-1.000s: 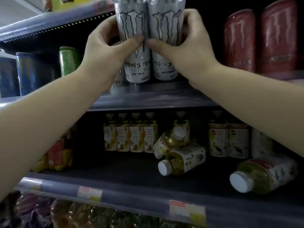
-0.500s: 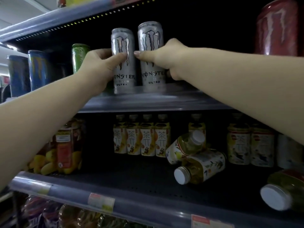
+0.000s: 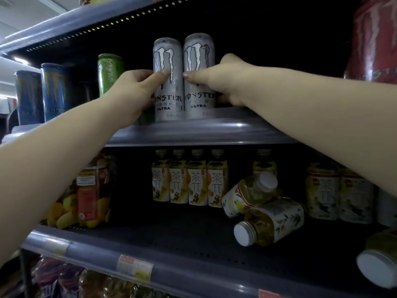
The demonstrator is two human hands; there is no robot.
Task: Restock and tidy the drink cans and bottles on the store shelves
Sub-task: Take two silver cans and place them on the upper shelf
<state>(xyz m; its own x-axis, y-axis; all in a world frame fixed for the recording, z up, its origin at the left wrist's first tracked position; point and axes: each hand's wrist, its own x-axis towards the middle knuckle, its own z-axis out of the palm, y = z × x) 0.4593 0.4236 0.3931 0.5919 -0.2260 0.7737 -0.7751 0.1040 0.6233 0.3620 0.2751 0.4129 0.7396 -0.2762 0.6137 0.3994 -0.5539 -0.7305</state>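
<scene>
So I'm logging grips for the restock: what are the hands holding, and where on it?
Left hand grips the left white can around its middle; right hand grips the right white can likewise.

Open shelf room: right of centre, between white cans (image 3: 183, 78) and red can (image 3: 373, 39). Blocked left: green can (image 3: 109, 72). Lower shelf centre-right: toppled bottles (image 3: 264, 211).
</scene>
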